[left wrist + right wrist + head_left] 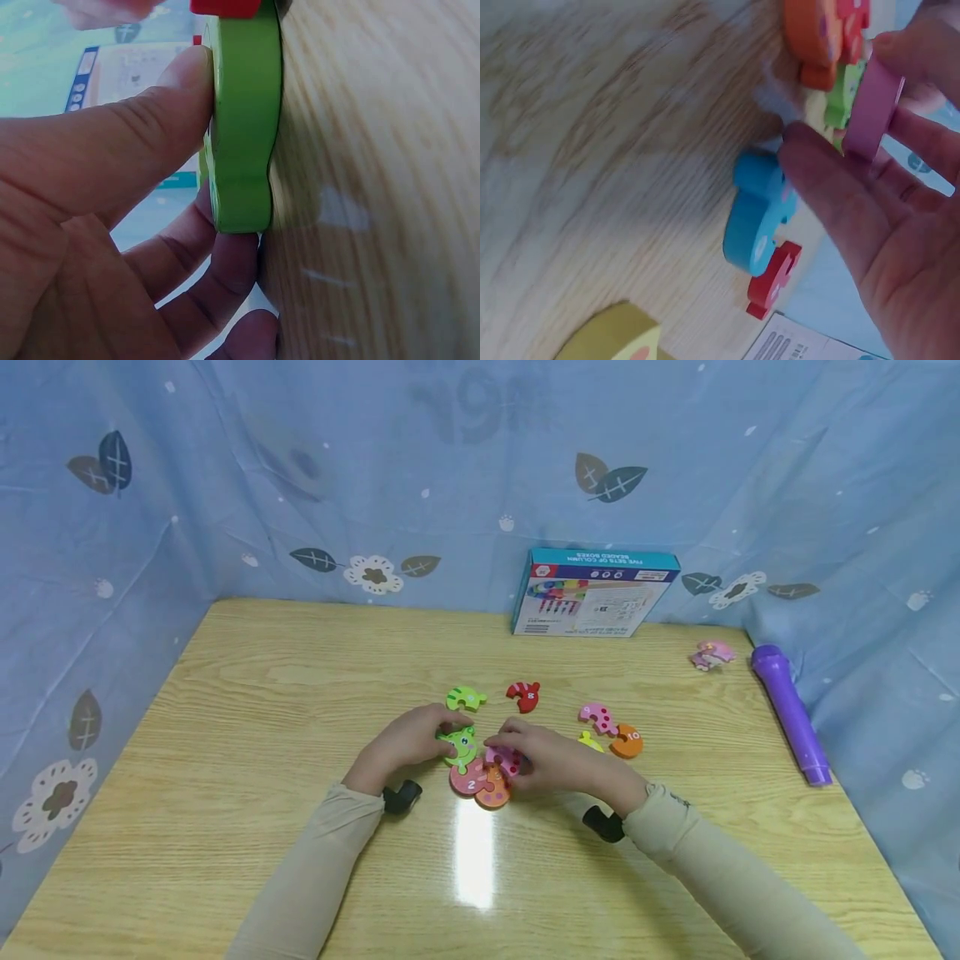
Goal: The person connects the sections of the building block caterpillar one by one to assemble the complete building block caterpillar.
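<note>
In the head view, my left hand (412, 739) pinches the green smiling-face puzzle piece (461, 747). The left wrist view shows the thumb on its face and fingertips at the edge of the green piece (244, 127). Joined to it is a red-brown piece numbered 2 (467, 780), followed by an orange piece (492, 789). My right hand (558, 756) holds a pink dotted piece (504, 760) against the orange one. Up close, the fingers are on the edges of this pink piece (876, 109). A blue piece (757, 214) lies beside the right thumb.
Beyond the hands lie a light-green piece (465, 697) and a red piece (525, 696). Right of them are a pink piece (597, 717), an orange 10 piece (628, 742) and a yellow piece (590, 741). A box (596, 593), small figurine (712, 655) and purple microphone-shaped toy (791, 714) stand farther off.
</note>
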`<state>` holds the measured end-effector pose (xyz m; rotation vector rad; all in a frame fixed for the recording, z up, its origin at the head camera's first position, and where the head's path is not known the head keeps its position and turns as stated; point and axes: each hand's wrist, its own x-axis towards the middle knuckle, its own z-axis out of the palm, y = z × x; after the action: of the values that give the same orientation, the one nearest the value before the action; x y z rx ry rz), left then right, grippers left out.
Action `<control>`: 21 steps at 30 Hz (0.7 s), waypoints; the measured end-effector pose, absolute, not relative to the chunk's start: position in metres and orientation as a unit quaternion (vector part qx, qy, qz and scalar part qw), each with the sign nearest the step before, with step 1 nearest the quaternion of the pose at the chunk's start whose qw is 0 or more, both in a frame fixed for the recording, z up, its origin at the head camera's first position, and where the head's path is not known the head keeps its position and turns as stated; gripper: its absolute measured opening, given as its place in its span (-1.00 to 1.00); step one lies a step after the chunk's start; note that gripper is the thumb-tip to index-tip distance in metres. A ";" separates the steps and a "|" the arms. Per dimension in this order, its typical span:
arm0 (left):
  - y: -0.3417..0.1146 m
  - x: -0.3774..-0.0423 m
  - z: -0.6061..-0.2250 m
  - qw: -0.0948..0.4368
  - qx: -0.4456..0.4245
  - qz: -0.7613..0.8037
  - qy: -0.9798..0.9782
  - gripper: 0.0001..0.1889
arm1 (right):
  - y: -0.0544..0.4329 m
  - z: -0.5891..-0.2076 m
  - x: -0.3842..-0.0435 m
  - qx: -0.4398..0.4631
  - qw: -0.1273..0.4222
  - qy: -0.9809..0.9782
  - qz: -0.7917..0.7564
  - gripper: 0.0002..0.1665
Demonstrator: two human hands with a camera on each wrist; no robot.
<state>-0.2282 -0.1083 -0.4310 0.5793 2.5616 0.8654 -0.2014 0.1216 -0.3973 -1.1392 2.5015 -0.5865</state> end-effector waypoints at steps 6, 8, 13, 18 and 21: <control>-0.108 -0.228 -0.430 0.191 0.205 0.301 0.912 -0.52 | 0.123 -0.403 -0.203 -0.411 0.138 0.891 -0.137 -0.46; -0.108 -0.228 -0.429 0.191 0.206 0.301 0.911 -0.52 | 0.122 -0.405 -0.204 -0.414 0.133 0.893 -0.119 -0.47; -0.109 -0.227 -0.429 0.192 0.201 0.305 0.911 -0.52 | 0.119 -0.407 -0.205 -0.425 0.120 0.892 -0.095 -0.51; -0.109 -0.228 -0.430 0.191 0.201 0.302 0.912 -0.52 | 0.117 -0.407 -0.206 -0.439 0.108 0.889 -0.068 -0.51; -0.109 -0.228 -0.430 0.190 0.204 0.299 0.913 -0.52 | 0.116 -0.408 -0.206 -0.444 0.103 0.888 -0.055 -0.50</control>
<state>-0.2283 -0.1093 -0.4302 0.5739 2.5657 0.8398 -0.2064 0.1163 -0.4081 -1.3103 2.6210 -0.1636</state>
